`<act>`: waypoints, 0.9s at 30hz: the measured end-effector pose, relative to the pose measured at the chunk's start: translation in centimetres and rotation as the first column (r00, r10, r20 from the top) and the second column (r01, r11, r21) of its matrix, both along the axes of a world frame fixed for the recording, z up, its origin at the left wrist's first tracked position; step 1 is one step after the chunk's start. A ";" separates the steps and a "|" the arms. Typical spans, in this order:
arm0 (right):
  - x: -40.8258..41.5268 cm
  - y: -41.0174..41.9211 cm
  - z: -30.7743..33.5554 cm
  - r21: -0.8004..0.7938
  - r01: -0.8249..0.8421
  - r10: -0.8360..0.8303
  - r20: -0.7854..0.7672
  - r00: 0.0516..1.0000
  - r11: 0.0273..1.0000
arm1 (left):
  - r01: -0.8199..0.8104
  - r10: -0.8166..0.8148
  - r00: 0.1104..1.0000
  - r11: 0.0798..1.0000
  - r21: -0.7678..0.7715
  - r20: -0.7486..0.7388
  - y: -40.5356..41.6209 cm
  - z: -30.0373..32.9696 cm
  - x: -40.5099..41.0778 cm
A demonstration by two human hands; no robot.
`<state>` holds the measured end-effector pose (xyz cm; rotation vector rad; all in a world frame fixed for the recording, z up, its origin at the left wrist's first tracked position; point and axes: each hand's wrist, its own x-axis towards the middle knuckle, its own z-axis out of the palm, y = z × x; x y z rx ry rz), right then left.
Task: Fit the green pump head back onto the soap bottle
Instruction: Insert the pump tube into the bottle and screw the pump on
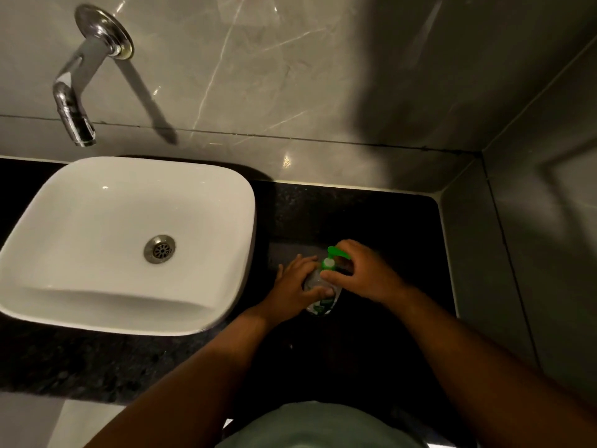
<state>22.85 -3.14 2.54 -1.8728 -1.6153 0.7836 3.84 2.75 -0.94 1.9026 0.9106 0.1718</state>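
A clear soap bottle (323,303) with a green label stands on the black counter, right of the basin. My left hand (295,287) wraps around its body from the left. The green pump head (334,257) sits at the bottle's neck, its spout pointing up and away from me. My right hand (361,273) grips the pump head's collar from the right with thumb and fingers. Most of the bottle is hidden behind both hands.
A white square basin (206,202) sits on the black granite counter (371,215) to the left, with a chrome wall tap (72,105) above it. Grey marble walls close in behind and on the right (533,253).
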 end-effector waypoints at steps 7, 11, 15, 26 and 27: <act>1.4 4.5 2.2 -0.119 -0.499 0.499 0.425 0.756 0.858 | 0.090 -0.088 0.996 0.994 -0.060 0.028 1.4 -1.2 0.2; 0.8 4.5 1.6 -0.113 -0.463 0.464 0.427 0.776 0.879 | 0.030 -0.027 0.998 0.998 -0.053 0.063 0.9 -1.4 0.0; 0.0 2.8 1.0 0.007 -0.273 0.244 0.426 0.871 0.962 | -0.111 0.110 0.991 0.994 0.007 0.080 -0.6 -1.2 0.3; -4.7 0.1 1.4 0.147 0.276 -0.312 0.436 0.844 0.950 | -0.202 0.239 0.969 0.916 0.347 -0.068 -3.0 0.5 0.8; -4.9 0.1 1.3 0.151 0.314 -0.349 0.420 0.838 0.937 | -0.201 0.246 0.966 0.910 0.361 -0.082 -3.0 0.5 0.9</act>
